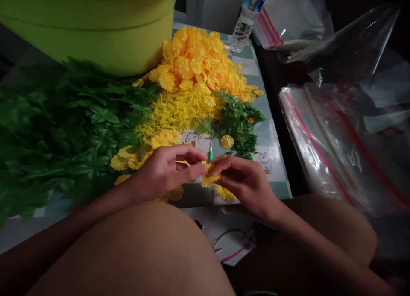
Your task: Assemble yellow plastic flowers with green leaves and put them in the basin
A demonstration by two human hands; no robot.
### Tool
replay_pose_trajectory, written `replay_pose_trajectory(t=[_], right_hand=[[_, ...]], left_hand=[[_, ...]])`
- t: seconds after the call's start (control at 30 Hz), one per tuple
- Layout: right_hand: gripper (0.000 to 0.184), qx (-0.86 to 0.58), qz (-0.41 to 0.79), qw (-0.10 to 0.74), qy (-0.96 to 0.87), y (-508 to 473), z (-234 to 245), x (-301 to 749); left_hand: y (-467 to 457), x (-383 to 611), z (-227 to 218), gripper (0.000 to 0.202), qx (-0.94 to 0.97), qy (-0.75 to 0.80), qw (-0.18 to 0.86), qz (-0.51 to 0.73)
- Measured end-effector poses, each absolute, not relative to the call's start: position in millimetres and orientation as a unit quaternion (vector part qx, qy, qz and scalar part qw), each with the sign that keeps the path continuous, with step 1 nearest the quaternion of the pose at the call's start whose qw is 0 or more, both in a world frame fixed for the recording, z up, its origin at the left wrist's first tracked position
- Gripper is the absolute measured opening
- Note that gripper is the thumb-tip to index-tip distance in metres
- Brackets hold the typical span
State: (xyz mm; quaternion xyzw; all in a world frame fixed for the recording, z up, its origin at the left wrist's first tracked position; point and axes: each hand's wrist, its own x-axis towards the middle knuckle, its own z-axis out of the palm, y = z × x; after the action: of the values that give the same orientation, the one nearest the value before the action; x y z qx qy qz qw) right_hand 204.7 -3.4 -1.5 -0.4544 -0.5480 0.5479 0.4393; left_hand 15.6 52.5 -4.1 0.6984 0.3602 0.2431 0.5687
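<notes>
- Far left, a heap of green artificial leaves (64, 129) covers much of the surface (270, 136), and a lime-green round tub (83, 29) stands just behind it, its side bulging over the leaves.
- Beside the leaves, loose yellow blossoms (123, 161) lie near the edge of the heap, just to the left of our left grip (163, 172).
- Our left grip curls inward, fingers bent and thumb toward us, with its fingertips at the left side of a yellow artificial flower (209, 178). A thin yellow edge shows between the fingers.
- The flower sits between both grips, with its lower part sticking out below the fingertips. Our right grip (243, 185) comes in from the other side, its fingers pressed together on the flower's upper right edge, so both grips are closed on it.
- Above the grips, a mound of orange-yellow petals (195, 61) runs down into fine yellow strands (176, 112).
- To the right of these, a thin green-handled tool (210, 153) stands close above our hands, near a single yellow flower (226, 141) and a small pile of green leaves (237, 121).
- Beyond the surface's right edge lie a plastic water bottle (246, 20) at the top and clear zip bags (320, 146) with red stripes.
</notes>
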Motion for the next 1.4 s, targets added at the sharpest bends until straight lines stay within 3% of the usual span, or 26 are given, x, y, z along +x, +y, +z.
replay_pose_trajectory(t=[0.17, 0.63, 1.2, 1.4], right_hand=[[0.01, -0.461, 0.518, 0.44, -0.57, -5.5, -4.8, 204.0], [0.011, -0.491, 0.433, 0.435, -0.618, -4.9, -9.8, 205.8], [0.012, -0.522, 0.448, 0.406, -0.602, -3.6, -11.0, 202.3], [0.012, -0.515, 0.468, 0.424, -0.579, -3.6, -15.4, 199.2]], left_hand=[[50.0, 26.0, -0.1, 0.01, 0.634, 0.39, 0.619, 0.251], [45.7, 24.0, -3.2, 0.015, 0.626, 0.401, 0.629, 0.227], [48.4, 21.9, -3.8, 0.013, 0.742, 0.363, 0.532, 0.185], [53.0, 20.8, -9.0, 0.014, 0.829, 0.3, 0.43, 0.193]])
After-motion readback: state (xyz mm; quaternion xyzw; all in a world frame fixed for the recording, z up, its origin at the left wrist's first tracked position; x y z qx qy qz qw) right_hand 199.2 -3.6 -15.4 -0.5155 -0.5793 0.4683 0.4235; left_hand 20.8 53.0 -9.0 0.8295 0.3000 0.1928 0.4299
